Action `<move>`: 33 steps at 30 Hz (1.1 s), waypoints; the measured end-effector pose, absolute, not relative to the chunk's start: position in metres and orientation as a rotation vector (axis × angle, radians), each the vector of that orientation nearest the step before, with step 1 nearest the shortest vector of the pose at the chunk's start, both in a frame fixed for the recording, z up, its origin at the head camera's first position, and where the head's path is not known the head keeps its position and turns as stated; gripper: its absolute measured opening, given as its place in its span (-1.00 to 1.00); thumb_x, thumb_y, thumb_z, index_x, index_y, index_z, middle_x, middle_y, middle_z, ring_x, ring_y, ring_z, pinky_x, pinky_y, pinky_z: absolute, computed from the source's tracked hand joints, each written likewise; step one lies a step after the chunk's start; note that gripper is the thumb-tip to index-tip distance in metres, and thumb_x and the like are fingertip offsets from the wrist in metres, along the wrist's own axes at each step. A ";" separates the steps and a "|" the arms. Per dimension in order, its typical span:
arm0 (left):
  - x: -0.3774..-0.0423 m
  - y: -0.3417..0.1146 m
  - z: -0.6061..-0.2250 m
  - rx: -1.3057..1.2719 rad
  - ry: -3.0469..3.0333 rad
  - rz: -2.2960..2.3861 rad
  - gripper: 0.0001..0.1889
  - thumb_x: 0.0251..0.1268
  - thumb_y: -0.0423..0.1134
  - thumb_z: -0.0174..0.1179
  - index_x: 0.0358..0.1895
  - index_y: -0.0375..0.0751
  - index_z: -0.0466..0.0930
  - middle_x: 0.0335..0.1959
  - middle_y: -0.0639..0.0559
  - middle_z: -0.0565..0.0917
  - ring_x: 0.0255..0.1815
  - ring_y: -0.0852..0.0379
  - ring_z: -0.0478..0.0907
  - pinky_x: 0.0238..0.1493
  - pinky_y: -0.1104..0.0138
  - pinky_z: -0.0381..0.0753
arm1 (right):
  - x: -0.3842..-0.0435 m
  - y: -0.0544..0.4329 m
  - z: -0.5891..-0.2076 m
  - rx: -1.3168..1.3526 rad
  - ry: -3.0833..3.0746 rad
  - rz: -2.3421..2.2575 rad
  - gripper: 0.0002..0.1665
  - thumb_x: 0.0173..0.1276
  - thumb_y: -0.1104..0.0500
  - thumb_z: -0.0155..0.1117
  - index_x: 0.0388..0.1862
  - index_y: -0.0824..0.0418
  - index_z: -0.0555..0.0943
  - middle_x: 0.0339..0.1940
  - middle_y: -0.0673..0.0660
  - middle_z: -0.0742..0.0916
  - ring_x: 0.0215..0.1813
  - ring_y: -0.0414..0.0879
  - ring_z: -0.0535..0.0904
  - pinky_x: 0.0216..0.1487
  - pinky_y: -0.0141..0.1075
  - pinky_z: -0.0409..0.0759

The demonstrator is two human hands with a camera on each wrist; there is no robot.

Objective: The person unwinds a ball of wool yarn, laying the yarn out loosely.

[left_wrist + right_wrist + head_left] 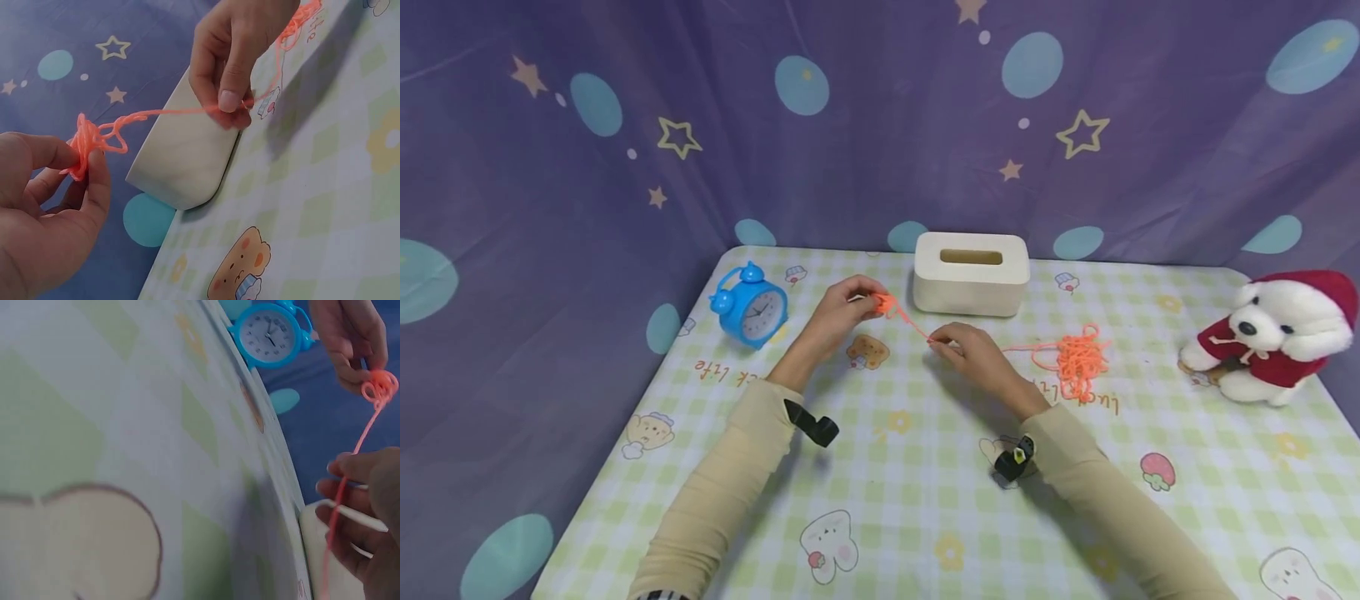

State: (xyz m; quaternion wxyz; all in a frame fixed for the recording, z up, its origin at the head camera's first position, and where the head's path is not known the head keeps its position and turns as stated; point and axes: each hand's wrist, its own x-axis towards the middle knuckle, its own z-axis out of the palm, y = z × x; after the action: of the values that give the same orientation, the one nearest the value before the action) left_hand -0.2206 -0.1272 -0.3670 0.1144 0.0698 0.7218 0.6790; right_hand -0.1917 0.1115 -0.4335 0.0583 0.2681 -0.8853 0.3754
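Observation:
Between the thumb and fingers of my left hand [844,310] is a small looped bundle of orange yarn [87,140], raised above the table. A single strand [181,111] stretches from it to my right hand [976,357], which pinches the yarn between thumb and fingers, as the left wrist view shows. Seen from the right wrist, the strand runs along the inner side of the right fingers [356,500]. Past that hand the yarn trails to a loose, tangled orange pile [1081,362] lying on the tablecloth. Part of the bundle is hidden by the left fingers.
A cream tissue box [970,293] stands at the back, just beyond both hands. To the left is a blue alarm clock [754,312]. A white plush dog in red clothes [1273,337] sits at the right edge. Green checked cloth [880,475] covers the table.

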 end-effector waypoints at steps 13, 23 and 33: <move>-0.222 -0.138 -0.366 0.188 2.118 2.040 -0.85 0.39 -0.44 0.01 -0.07 -0.35 0.51 -0.13 -0.05 0.51 -0.10 0.14 0.57 0.17 0.16 0.55 | -0.185 0.148 -0.432 0.565 -2.776 1.201 -0.78 0.42 0.11 0.18 -0.17 0.21 0.69 -0.22 0.08 0.77 -0.19 -0.04 0.71 -0.05 -0.10 0.63; -0.222 -0.141 -0.367 0.145 2.148 2.026 -0.86 0.40 -0.45 0.00 -0.08 -0.34 0.51 -0.15 -0.05 0.51 -0.14 0.16 0.58 0.02 0.36 0.61 | -0.181 0.200 -0.425 0.300 -2.733 1.121 -0.71 0.44 0.03 0.14 -0.14 0.21 0.67 -0.26 0.12 0.77 -0.16 0.04 0.68 -0.11 -0.06 0.58; -0.224 -0.143 -0.367 0.122 2.158 2.018 -0.79 0.39 -0.46 -0.02 0.01 -0.48 0.46 -0.16 -0.06 0.47 -0.14 0.17 0.57 0.00 0.38 0.62 | -0.175 0.247 -0.417 0.112 -2.650 1.026 -0.66 0.47 0.00 0.10 -0.12 0.23 0.66 -0.27 0.19 0.76 -0.22 0.01 0.65 -0.18 -0.24 0.52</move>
State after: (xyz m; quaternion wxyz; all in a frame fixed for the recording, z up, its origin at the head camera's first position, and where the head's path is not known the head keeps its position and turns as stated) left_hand -0.2236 -0.1430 -0.3674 0.0921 0.0410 0.7268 0.6794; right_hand -0.1748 0.2467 -0.4173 0.1482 0.0388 -0.9216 0.3567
